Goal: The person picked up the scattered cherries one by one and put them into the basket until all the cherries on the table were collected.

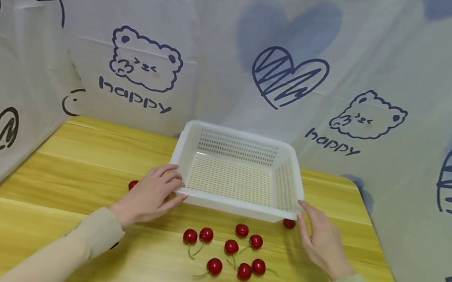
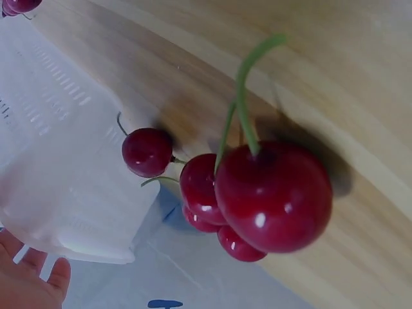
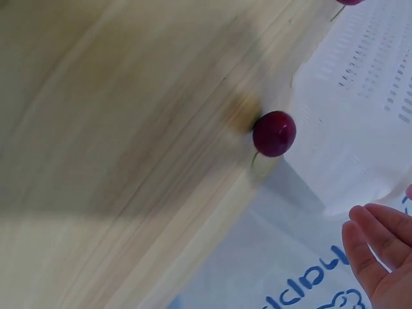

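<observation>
A white slotted plastic basket [image 1: 224, 203] stands on the wooden table, and its inside shows bare. At its front left corner, my left hand [image 1: 153, 193] rests extended fingers on the rim, thumb along the front. My right hand [image 1: 322, 241] touches the front right corner with straight fingertips. The right wrist view has these fingers [image 3: 380, 248] right at the basket rim. Red cherries [image 1: 231, 247] with green stems lie scattered in front of the basket. One cherry [image 3: 274, 134] sits by its right corner. Several more cherries [image 2: 273, 196] cluster beside the left hand, mostly hidden in the head view.
The yellow wood-grain table [image 1: 87, 157] ends just behind the basket. A pale cloth [image 1: 222, 59] printed with bears and hearts hangs around the back and both sides.
</observation>
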Motion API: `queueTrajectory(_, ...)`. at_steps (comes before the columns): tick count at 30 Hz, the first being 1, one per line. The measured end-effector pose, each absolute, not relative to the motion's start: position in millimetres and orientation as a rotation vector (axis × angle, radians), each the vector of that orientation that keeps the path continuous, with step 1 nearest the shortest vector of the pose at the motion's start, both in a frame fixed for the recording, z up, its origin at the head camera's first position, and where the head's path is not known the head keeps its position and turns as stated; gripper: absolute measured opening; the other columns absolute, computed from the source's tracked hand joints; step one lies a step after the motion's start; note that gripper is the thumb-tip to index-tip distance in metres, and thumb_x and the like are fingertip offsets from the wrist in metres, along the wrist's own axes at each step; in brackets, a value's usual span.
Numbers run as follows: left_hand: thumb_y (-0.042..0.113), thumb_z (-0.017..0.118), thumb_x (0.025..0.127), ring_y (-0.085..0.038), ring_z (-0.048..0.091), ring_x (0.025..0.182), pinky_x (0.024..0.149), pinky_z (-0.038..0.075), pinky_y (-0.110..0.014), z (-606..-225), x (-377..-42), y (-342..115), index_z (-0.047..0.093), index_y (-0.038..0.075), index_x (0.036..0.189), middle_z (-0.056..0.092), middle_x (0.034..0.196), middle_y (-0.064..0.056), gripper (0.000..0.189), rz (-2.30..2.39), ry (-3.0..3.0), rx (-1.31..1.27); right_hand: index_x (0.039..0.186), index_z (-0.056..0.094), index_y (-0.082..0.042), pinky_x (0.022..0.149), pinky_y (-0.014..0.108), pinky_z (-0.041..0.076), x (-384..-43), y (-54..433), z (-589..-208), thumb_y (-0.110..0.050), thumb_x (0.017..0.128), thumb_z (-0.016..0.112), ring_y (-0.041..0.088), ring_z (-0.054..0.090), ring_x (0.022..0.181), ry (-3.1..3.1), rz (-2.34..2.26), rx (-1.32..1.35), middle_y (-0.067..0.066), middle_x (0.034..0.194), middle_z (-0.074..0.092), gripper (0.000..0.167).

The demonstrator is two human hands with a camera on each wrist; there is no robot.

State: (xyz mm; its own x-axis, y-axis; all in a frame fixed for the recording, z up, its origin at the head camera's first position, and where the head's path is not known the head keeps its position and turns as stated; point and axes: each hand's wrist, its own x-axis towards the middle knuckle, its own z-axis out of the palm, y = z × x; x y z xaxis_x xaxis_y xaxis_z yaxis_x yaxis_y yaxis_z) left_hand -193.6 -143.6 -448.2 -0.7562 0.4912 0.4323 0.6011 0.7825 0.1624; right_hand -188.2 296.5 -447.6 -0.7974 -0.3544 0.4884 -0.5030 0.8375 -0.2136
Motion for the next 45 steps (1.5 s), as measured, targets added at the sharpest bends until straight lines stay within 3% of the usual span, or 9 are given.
queueTrajectory(10, 0.040, 0.061, 0.098, -0.026, 0.062, 0.110, 0.111, 0.041, -0.052, -442.6, -192.7, -140.2, 0.071, 0.013, 0.109, 0.073, 0.110, -0.003, 0.031, -0.345, -2.613, -0.858, 0.146, 0.046, -0.003, 0.084, 0.058, 0.055, -192.1, 299.3, -450.4, -0.007, 0.102, 0.049, 0.045, 0.066, 0.110, -2.660, 0.598, 0.579, 0.027, 0.131, 0.064, 0.044)
queueTrajectory(17, 0.041, 0.061, 0.099, -0.025, 0.070, 0.102, 0.116, 0.036, -0.052, -443.3, -198.8, -132.2, 0.071, 0.012, 0.101, 0.078, 0.101, -0.003, 0.031, -0.352, -2.716, -0.871, 0.152, 0.030, 0.006, 0.103, 0.065, 0.045, -201.4, 306.0, -461.4, -0.008, 0.098, 0.055, 0.052, 0.051, 0.130, -2.958, 0.686, 0.521, 0.034, 0.147, 0.047, 0.061)
queueTrajectory(21, 0.042, 0.061, 0.099, -0.026, 0.071, 0.101, 0.116, 0.036, -0.053, -443.4, -200.4, -132.2, 0.072, 0.013, 0.098, 0.079, 0.100, -0.004, 0.031, -0.379, -2.749, -0.882, 0.149, 0.038, 0.007, 0.108, 0.066, 0.040, -206.5, 304.1, -468.8, -0.012, 0.096, 0.061, 0.053, 0.047, 0.133, -3.005, 0.686, 0.584, 0.034, 0.147, 0.046, 0.061)
queueTrajectory(26, 0.042, 0.062, 0.098, -0.021, 0.072, 0.098, 0.115, 0.037, -0.053, -442.1, -203.4, -133.4, 0.071, 0.016, 0.095, 0.079, 0.099, -0.001, 0.027, -0.386, -2.736, -0.919, 0.143, 0.048, 0.004, 0.096, 0.060, 0.050, -213.7, 300.8, -475.5, -0.015, 0.094, 0.068, 0.044, 0.057, 0.117, -2.991, 0.670, 0.597, 0.030, 0.131, 0.054, 0.057)
queueTrajectory(32, 0.043, 0.063, 0.097, -0.015, 0.071, 0.088, 0.111, 0.040, -0.051, -443.4, -205.2, -133.7, 0.072, 0.018, 0.094, 0.079, 0.096, 0.002, 0.026, -0.349, -2.729, -0.915, 0.132, 0.063, -0.003, 0.086, 0.051, 0.051, -222.5, 299.3, -479.1, -0.011, 0.090, 0.073, 0.030, 0.054, 0.104, -2.951, 0.655, 0.669, 0.018, 0.116, 0.063, 0.045)
queueTrajectory(39, 0.045, 0.062, 0.097, -0.016, 0.066, 0.085, 0.106, 0.044, -0.047, -445.0, -203.4, -131.0, 0.074, 0.018, 0.094, 0.079, 0.095, 0.002, 0.029, -0.344, -2.738, -0.882, 0.141, 0.053, 0.001, 0.099, 0.061, 0.048, -227.1, 297.7, -487.1, -0.006, 0.089, 0.070, 0.046, 0.059, 0.120, -2.949, 0.674, 0.704, 0.028, 0.132, 0.061, 0.056)
queueTrajectory(45, 0.046, 0.061, 0.098, -0.016, 0.066, 0.084, 0.106, 0.043, -0.046, -442.7, -204.2, -131.6, 0.072, 0.020, 0.090, 0.079, 0.093, 0.003, 0.030, -0.342, -2.753, -0.872, 0.138, 0.056, 0.002, 0.096, 0.060, 0.051, -229.0, 297.1, -488.4, -0.004, 0.088, 0.070, 0.045, 0.062, 0.115, -2.936, 0.696, 0.687, 0.028, 0.126, 0.064, 0.052)
